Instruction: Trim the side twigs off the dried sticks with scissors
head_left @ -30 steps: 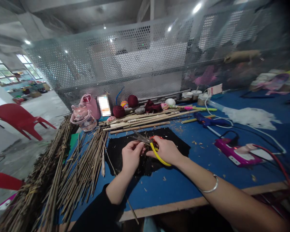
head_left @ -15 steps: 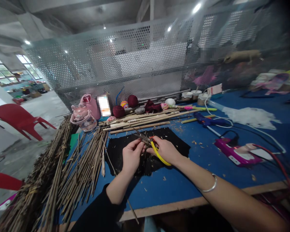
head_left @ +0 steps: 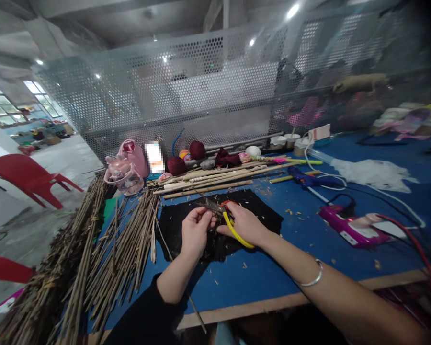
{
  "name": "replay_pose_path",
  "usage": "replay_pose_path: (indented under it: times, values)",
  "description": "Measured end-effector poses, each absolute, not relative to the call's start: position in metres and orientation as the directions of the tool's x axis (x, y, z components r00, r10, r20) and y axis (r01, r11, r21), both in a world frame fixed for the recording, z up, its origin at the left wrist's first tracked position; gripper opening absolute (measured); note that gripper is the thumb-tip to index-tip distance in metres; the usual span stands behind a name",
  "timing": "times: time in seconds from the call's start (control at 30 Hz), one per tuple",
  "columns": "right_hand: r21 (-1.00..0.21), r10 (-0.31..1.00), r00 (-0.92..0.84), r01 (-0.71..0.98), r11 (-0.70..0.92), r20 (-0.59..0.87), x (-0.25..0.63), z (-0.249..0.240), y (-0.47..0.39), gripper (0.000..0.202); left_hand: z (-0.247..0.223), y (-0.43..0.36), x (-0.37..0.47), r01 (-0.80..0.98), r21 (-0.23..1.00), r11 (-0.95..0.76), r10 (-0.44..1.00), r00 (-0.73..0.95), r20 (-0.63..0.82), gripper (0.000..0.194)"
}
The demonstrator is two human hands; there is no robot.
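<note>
My right hand (head_left: 246,223) is closed around a pair of shears (head_left: 237,234) with yellow and red handles. Their metal blades stand apart and point left, just above the fingers of my left hand (head_left: 196,232). That hand is pinched closed close to the blades; what its fingertips hold is too small and hidden to make out. Both hands are over a black cloth (head_left: 253,206) strewn with small chips. A thin stick (head_left: 196,309) passes beneath my left forearm and sticks out over the table's front edge.
Many thin sticks (head_left: 125,254) lie left on the blue table (head_left: 273,282), beside a large twig bundle (head_left: 62,254). Behind are peeled sticks (head_left: 215,179), dark red yarn balls (head_left: 197,150) and a pink basket (head_left: 124,182). Rightward are a blue glue gun (head_left: 305,178) and a purple power strip (head_left: 348,227).
The shears and both hands have shifted only very slightly. My left fingers are a little further beneath the blades. Everything else on the table is the same.
</note>
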State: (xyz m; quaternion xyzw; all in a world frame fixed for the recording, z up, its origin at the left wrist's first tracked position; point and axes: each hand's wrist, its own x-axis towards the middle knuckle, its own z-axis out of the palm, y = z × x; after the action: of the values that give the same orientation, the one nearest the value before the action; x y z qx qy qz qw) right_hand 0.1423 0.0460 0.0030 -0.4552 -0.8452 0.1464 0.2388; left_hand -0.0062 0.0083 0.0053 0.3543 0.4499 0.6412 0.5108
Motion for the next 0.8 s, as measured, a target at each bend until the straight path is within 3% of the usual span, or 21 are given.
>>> replay_pose_path:
  times: [0.5, 0.8]
  values:
    - [-0.489, 0.892, -0.412, 0.748, 0.448, 0.187, 0.1409, 0.0012, 0.0433, 0.04, 0.0001, 0.0086, -0.0077, -0.218, 0.968, -0.121, 0.97, -0.233, 0.069, 0.02]
    - [-0.485, 0.909, -0.387, 0.771, 0.412, 0.157, 0.1423, -0.0001, 0.0475, 0.035, 0.0023, 0.0089, -0.0062, -0.249, 0.964, -0.098, 0.961, -0.276, 0.026, 0.026]
